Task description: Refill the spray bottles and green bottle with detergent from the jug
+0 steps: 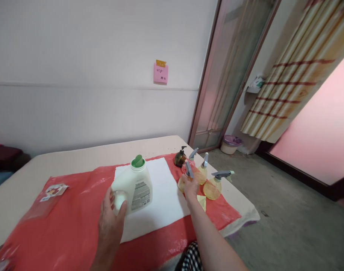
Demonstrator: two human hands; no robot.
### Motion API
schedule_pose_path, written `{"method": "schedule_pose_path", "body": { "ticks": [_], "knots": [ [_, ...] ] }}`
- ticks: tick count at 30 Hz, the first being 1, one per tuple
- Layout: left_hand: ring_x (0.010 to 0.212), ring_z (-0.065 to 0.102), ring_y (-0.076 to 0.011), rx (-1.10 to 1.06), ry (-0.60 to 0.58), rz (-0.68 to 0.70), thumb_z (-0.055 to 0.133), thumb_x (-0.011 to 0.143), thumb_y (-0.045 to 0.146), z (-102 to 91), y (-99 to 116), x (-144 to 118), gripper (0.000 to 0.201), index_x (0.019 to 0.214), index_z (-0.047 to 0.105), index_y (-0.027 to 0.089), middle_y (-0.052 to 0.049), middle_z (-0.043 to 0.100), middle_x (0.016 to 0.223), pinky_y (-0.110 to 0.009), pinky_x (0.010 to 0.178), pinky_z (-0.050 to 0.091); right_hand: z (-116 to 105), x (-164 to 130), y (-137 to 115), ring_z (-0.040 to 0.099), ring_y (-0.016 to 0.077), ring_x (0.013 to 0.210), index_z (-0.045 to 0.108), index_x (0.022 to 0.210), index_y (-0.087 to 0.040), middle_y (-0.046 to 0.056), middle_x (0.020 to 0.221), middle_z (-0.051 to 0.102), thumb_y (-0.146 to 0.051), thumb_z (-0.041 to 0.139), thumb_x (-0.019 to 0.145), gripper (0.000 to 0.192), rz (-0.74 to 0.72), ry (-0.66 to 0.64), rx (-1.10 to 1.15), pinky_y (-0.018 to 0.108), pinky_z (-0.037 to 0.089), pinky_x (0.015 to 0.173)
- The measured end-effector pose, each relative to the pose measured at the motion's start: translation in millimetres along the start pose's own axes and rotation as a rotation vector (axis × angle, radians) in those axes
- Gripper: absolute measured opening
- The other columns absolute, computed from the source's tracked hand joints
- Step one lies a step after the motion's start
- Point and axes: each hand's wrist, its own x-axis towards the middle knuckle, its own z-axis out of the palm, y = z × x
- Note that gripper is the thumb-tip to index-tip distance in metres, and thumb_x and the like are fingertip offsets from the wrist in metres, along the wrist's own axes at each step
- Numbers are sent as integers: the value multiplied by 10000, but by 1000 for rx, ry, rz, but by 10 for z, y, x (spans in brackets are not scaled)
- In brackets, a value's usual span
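My left hand (111,214) is curled round a small translucent cup (120,199) with something whitish inside. Right behind the cup stands a large pale detergent jug (142,188) with a green spout in its uncapped neck, on a white cloth (163,188). My right hand (191,187) is closed on a yellowish spray bottle (182,184), whose grey trigger head rises above the fingers. Close beside it are a pink spray bottle (192,164), a yellow spray bottle (201,174) and another yellow spray bottle (212,189) nearer the table edge.
A dark brown pump bottle (180,158) stands behind the spray bottles. Yellow paper (201,202) lies by my right wrist. Red plastic sheeting (70,210) covers much of the table (104,150). A wall is behind; a bin (229,145) stands on the floor at right.
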Motion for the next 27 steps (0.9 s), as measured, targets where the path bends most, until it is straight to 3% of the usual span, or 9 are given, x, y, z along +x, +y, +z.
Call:
{"method": "schedule_pose_path", "body": {
  "ticks": [8,15,27],
  "knots": [
    [1385,608,-383,19,21,14,569,880,573,25,61,-49,867,1630,396,174,-203,543,1567,-548,1156,514,-45,-125,-196,696,227,1100,666,1282,-183,87,1283,695,-437,701,999,382,-31,-231,174,461,608,955],
    [1388,592,-401,46,13,5,553,881,580,43,75,-48,886,1635,380,148,-228,505,1594,-581,1136,517,173,-223,-191,706,199,1005,677,1231,-174,68,1193,712,-433,701,1000,347,61,-396,198,411,623,879],
    [1372,609,-402,55,23,0,569,870,609,23,-9,-16,915,1654,353,191,-198,528,1582,-564,1110,545,190,-266,-224,702,216,1059,675,1245,-177,77,1235,705,-435,701,1000,357,47,-443,178,439,616,922]
  ]
}}
